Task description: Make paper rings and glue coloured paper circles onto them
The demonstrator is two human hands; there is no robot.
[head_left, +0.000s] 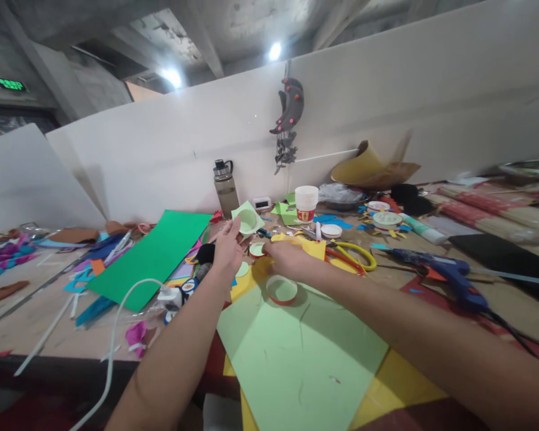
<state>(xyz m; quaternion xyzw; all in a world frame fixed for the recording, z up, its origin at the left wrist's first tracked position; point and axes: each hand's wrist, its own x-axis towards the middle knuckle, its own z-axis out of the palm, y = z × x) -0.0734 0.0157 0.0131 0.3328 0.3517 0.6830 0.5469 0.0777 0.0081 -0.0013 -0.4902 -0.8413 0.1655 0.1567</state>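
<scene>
My left hand (pixel 228 248) is closed on a light green paper piece (pixel 257 216), raised above the table; a round, rimmed shape shows on its face. My right hand (pixel 285 257) is low over the table, fingers bent and slightly blurred. Its fingertips are beside a small red-rimmed disc (pixel 256 249) with a pale green face; whether they grip it I cannot tell. Just below lies a red-edged paper ring (pixel 281 290) on a large light green sheet (pixel 305 359). A pale green paper circle (pixel 242 269) lies between my wrists.
A dark green sheet (pixel 155 254) and a white cable with plug (pixel 169 297) are at left. Behind stand a water bottle (pixel 226 190) and stacked paper cups (pixel 306 203). To the right are yellow-handled scissors (pixel 363 256), a blue glue gun (pixel 449 275) and decorated discs (pixel 387 221).
</scene>
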